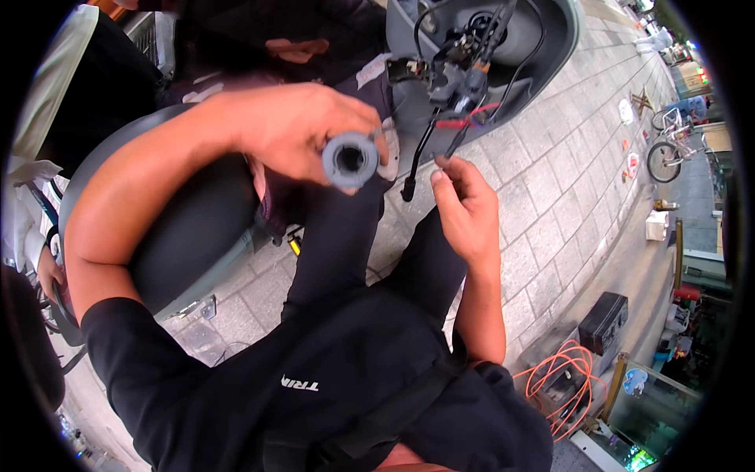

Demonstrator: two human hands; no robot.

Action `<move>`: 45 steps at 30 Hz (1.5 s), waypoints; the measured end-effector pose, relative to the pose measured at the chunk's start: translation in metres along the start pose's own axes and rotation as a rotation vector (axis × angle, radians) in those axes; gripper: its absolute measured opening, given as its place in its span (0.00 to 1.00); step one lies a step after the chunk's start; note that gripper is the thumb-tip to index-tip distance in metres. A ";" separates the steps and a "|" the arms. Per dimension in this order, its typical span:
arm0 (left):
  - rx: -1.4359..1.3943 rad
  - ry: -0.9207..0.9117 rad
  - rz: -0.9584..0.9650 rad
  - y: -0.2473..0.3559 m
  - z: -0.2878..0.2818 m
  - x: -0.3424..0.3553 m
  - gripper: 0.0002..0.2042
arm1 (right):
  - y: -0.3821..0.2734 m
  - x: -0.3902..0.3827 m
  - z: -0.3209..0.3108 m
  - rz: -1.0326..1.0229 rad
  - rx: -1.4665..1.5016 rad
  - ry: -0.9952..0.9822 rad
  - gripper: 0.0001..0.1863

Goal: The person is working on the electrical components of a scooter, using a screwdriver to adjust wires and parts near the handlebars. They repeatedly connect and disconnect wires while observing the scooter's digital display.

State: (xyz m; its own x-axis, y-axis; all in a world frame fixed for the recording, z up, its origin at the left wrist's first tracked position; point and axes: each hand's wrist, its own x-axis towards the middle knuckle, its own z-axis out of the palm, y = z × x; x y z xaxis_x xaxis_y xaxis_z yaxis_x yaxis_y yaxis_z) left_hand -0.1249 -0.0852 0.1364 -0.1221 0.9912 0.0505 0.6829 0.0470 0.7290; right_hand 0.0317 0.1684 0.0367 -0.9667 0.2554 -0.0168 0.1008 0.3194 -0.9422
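My left hand (303,130) is closed round a grey hollow cylinder (350,160), whose round end with a dark hole faces up. My right hand (470,208) pinches the end of a thin dark cable (456,141) between thumb and fingertips. Just beyond it, red wires (464,122) run to a cluster of dark connectors and cables (460,82) in a scooter's grey open front body (550,47). A black cable with a thick plug-like end (409,189) hangs between my hands, touched by neither.
A black scooter seat (197,236) lies under my left arm, with another person's hand (51,271) at its far left. On the right are an orange cord (562,385), a black box (604,322) and a parked bicycle (664,161). Grey paving (543,197) lies beneath.
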 end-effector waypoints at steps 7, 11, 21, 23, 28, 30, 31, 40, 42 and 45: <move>-0.054 0.023 -0.096 -0.002 0.003 -0.003 0.19 | 0.019 -0.004 0.004 0.004 -0.461 -0.280 0.34; -0.036 -0.002 -0.122 0.000 0.000 -0.002 0.19 | 0.016 -0.013 0.011 -0.093 -0.471 -0.119 0.26; -0.305 0.094 -0.185 0.009 -0.002 -0.002 0.22 | -0.022 -0.023 0.043 -0.187 0.194 -0.237 0.32; -0.339 0.118 -0.184 0.012 -0.002 -0.004 0.23 | -0.019 -0.026 0.047 -0.085 0.381 -0.307 0.36; -0.446 0.057 -0.204 0.015 0.001 0.001 0.23 | -0.001 -0.016 0.056 -0.054 0.921 -0.466 0.32; -0.639 0.058 -0.276 0.019 0.002 0.003 0.28 | 0.009 -0.011 0.057 -0.036 1.015 -0.507 0.29; -0.665 0.062 -0.242 0.023 0.001 0.002 0.32 | 0.007 -0.012 0.056 -0.043 1.038 -0.520 0.28; -0.848 0.071 -0.141 0.032 0.001 0.002 0.26 | 0.004 -0.031 0.032 0.092 1.243 -0.816 0.39; -0.904 0.048 -0.078 0.029 0.004 0.003 0.30 | 0.008 -0.027 0.033 0.136 1.335 -0.946 0.39; -0.943 0.051 -0.045 0.037 0.004 0.000 0.29 | 0.000 -0.026 0.034 0.072 1.330 -1.053 0.38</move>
State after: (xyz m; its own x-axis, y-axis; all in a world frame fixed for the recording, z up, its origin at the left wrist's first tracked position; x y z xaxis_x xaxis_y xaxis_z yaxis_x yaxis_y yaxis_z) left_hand -0.0970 -0.0831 0.1607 -0.1806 0.9833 0.0219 -0.1850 -0.0558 0.9812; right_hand 0.0492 0.1305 0.0262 -0.7499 -0.6132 0.2482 0.4252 -0.7343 -0.5292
